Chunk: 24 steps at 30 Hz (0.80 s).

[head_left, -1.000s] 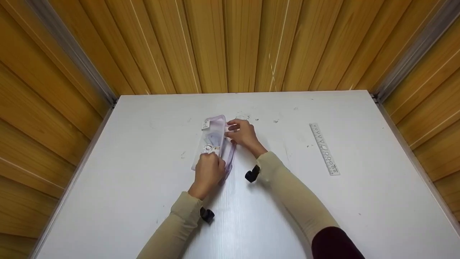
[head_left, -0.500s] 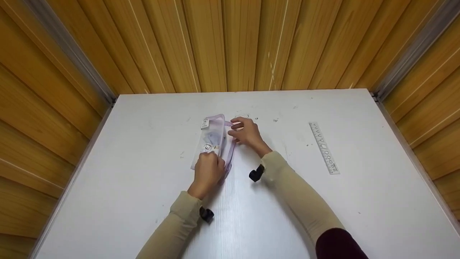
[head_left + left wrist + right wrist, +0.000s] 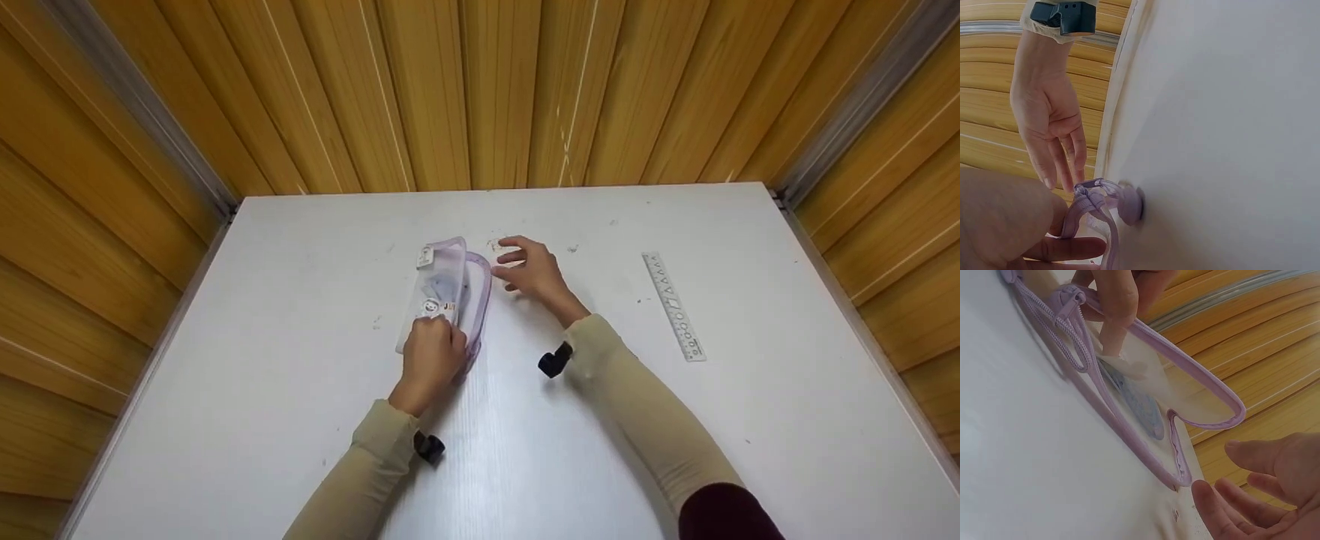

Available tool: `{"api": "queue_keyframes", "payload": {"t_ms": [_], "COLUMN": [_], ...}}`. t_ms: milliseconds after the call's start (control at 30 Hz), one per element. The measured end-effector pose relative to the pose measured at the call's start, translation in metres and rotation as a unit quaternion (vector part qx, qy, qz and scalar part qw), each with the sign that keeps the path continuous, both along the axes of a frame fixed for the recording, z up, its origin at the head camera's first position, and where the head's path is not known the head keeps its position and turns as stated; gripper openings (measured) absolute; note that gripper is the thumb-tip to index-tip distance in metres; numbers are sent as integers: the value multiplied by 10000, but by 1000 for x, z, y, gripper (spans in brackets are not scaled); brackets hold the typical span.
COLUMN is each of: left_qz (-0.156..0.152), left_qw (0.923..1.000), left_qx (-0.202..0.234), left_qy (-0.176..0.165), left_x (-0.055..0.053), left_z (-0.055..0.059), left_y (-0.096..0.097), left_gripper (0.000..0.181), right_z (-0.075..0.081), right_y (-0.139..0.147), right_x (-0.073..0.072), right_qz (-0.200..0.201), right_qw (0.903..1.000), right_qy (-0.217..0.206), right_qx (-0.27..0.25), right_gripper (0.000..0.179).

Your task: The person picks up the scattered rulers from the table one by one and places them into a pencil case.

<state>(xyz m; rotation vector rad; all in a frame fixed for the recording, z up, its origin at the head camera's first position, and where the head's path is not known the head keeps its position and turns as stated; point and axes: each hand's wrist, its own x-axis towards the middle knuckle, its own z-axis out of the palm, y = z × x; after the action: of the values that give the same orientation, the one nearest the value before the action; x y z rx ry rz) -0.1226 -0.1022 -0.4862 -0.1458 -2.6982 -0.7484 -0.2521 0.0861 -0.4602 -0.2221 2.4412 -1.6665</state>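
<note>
A translucent pencil case (image 3: 448, 262) with lilac zip trim and white printed labels stands on the white table, its zip undone and its mouth gaping. My left hand (image 3: 433, 356) grips the upper edge at the near end; in the right wrist view, the zip pull (image 3: 1067, 306) with its cord loop hangs beside those fingers. Something flat and bluish (image 3: 1143, 405) lies inside the case, its kind unclear. My right hand (image 3: 536, 271) hovers just right of the far end, fingers spread and loosely bent, apart from the case and holding nothing.
A clear ruler (image 3: 673, 306) with cut-out shapes lies on the right part of the white table (image 3: 300, 315). Wood-patterned panels (image 3: 502, 90) close off the back and both sides.
My right hand has let go of the case's right-hand edge and drawn away to the right. The mouth now shows wider at the far end. My left hand keeps its grip.
</note>
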Motion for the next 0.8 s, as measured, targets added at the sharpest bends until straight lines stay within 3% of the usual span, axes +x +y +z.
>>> {"api": "queue_keyframes", "payload": {"t_ms": [267, 800], "left_qz": [-33, -75], "left_qw": [9998, 9999], "left_qx": [39, 85], "left_qy": [173, 88], "left_x": [1, 2], "left_z": [1, 1], "left_y": [0, -1], "left_gripper": [32, 36], "right_z": [9, 18], "right_y": [28, 82], "right_x": [4, 14], "right_qz": [-22, -417], "right_qw": [9998, 9970], "right_qy": [101, 174], "right_qx": [162, 636], "right_gripper": [61, 83]}}
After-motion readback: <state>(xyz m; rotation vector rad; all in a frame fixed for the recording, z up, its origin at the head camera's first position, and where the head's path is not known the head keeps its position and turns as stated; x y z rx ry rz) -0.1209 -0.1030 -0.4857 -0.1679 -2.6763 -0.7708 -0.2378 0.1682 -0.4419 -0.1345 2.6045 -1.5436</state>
